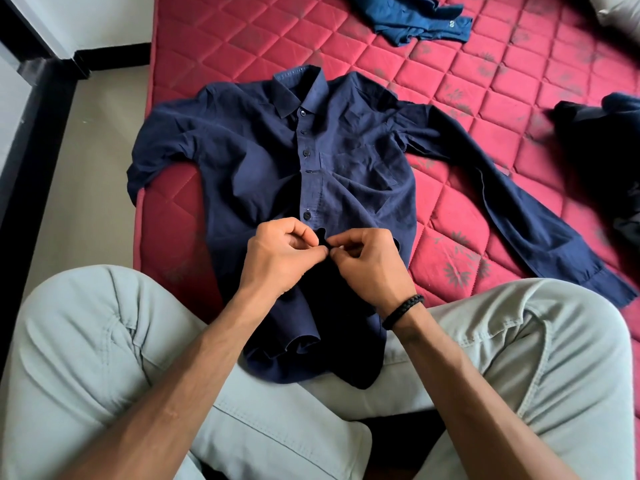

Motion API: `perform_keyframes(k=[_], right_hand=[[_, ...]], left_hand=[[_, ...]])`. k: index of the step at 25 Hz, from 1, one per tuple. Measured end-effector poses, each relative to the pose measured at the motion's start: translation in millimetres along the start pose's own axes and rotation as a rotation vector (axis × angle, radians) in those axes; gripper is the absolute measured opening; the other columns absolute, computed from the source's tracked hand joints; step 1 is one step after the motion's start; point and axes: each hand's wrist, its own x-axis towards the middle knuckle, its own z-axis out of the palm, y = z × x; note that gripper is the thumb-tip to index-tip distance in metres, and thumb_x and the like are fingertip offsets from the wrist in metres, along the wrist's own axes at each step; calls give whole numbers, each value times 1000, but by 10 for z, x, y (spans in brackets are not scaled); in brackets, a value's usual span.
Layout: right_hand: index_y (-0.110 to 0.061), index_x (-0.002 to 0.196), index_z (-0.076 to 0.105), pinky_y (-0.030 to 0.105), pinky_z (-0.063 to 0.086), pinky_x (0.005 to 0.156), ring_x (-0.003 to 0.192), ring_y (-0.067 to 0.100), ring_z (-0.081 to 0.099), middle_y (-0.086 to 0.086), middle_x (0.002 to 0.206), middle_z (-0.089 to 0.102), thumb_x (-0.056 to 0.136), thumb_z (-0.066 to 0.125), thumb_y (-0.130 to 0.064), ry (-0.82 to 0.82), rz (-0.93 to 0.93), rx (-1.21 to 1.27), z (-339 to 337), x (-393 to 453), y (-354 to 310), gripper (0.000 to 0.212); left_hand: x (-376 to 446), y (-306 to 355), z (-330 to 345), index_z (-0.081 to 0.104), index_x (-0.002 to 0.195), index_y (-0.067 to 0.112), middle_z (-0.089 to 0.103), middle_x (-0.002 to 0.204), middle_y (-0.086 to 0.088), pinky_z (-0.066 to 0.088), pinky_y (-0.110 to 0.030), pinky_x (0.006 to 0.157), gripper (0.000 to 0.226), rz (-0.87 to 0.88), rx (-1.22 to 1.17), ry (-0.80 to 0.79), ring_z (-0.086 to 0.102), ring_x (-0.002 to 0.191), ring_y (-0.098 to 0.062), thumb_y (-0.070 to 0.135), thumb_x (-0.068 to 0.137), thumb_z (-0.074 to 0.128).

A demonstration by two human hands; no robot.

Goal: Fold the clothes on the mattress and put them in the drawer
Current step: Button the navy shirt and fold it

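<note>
A navy long-sleeved shirt (349,161) lies face up on the red quilted mattress (450,81), collar away from me, its hem draped over my crossed legs. Several buttons down its placket are fastened. My left hand (280,258) and my right hand (367,261) meet at the lower placket, each pinching the shirt's front edge at a button. The right sleeve of the shirt stretches out to the right; the left sleeve is bunched at the mattress edge.
A crumpled blue garment (415,19) lies at the far side of the mattress. A dark garment (602,154) sits at the right edge. The floor (90,188) runs along the left, by a black-trimmed wall. A pillow corner (620,8) shows top right.
</note>
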Motion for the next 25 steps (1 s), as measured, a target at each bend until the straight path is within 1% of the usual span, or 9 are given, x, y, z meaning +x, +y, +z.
perform_keyframes(k=[3,7,10,13,15,18,21,23,25], right_hand=[[-12,94,80,22,51,62,65,8,61,10,77,73,91,73,-6,-26,129,254,4,-7,-27,9],[-6,95,78,43,59,86,81,26,67,23,93,76,91,74,-2,-37,289,601,6,-43,-55,8],[-1,109,76,30,59,84,85,22,68,18,99,77,92,68,0,-145,426,842,-37,-17,-27,18],[-3,130,68,40,47,112,109,25,62,17,126,70,94,64,-6,-277,558,981,-44,29,16,36],[-6,125,71,42,47,111,107,24,66,13,115,73,99,57,-8,-338,591,1020,-74,19,-7,29],[-8,117,73,36,52,97,94,20,69,10,104,74,101,54,-12,-381,557,1024,-117,-31,-77,25],[-5,124,71,32,54,85,90,19,67,11,107,73,99,63,-20,-298,532,946,-85,-34,-70,30],[1,121,71,36,52,88,93,23,64,14,108,71,96,70,-24,-223,460,866,-40,-24,-37,35],[3,111,74,43,52,93,93,27,62,17,102,73,93,75,-18,-134,330,761,12,-14,13,27]], left_hand=[[24,-5,-11,71,72,29,75,69,-2,63,-51,82,19,-54,-96,5,74,70,-22,33,60,85],[26,17,-42,66,77,16,76,75,-10,64,-47,83,23,-85,-202,-23,75,75,-22,12,74,88],[20,66,-61,64,80,12,75,73,-8,62,-38,78,23,-61,-232,-32,74,74,-21,7,78,86],[31,72,-77,66,76,22,75,71,-3,63,-47,85,23,-11,-183,-17,76,76,-23,19,72,88],[31,68,-79,66,75,24,76,72,-2,61,-51,87,21,21,-149,-16,77,76,-24,26,68,86],[20,67,-81,66,76,22,76,71,-3,61,-53,86,22,22,-152,-6,77,76,-25,26,69,86],[28,51,-98,66,77,22,76,70,-2,62,-52,84,22,6,-156,4,77,76,-23,26,68,86],[37,41,-113,66,75,25,75,70,-2,63,-52,81,21,-11,-156,17,77,75,-23,27,68,86],[34,43,-113,66,74,29,75,70,-1,63,-53,79,20,-16,-147,22,76,75,-25,29,66,84]])
